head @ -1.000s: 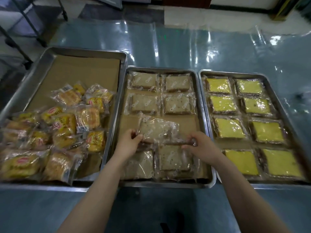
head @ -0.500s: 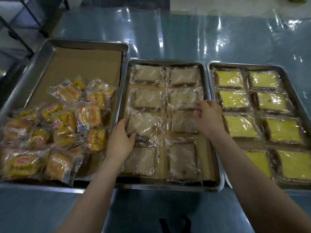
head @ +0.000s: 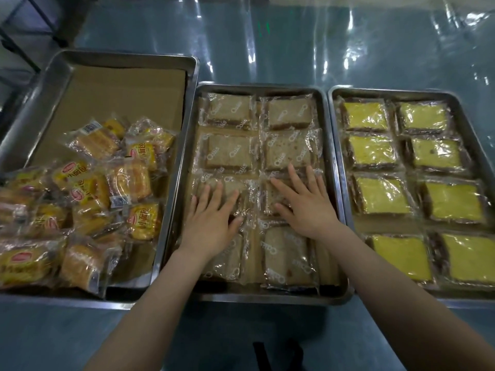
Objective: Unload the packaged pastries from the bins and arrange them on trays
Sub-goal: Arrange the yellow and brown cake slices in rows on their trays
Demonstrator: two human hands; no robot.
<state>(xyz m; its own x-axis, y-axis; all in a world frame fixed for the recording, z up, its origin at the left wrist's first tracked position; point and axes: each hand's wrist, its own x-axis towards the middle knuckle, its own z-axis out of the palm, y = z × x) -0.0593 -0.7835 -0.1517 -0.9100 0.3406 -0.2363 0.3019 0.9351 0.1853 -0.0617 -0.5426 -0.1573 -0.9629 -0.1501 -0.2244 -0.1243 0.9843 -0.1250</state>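
Blue table is loaded with a tray of brown pastries (clear-wrapped, two columns). Third-row ones are pressed flat by the left hand and right hand, fingers straight, nothing gripped.

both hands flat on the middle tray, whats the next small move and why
Probably lift the left hand and right hand off and reach for the yellow buns: the middle tray looks full, while they lie heaped in the left tray.
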